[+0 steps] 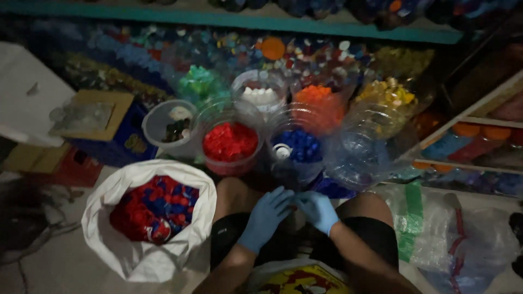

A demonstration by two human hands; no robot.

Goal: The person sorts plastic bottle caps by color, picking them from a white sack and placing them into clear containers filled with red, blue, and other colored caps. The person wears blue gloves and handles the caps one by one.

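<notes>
My left hand [265, 216] and my right hand [318, 209], both in blue gloves, meet between my knees, fingertips touching at something small that I cannot make out. Just beyond them stand clear tubs sorted by colour: red caps [230, 141], blue caps [301, 146], white caps [260, 96], orange caps [316, 97], yellow caps [388, 93] and green caps [197, 81]. A white sack [109, 231] at my left holds mixed red and blue caps [155, 207].
A grey tub [163, 126] with dark caps stands left of the red tub, beside a blue crate [117, 142]. A heap of mixed caps [261, 49] lies behind. Clear plastic bags [452, 234] lie at right; a shelf [479, 122] holds orange lids.
</notes>
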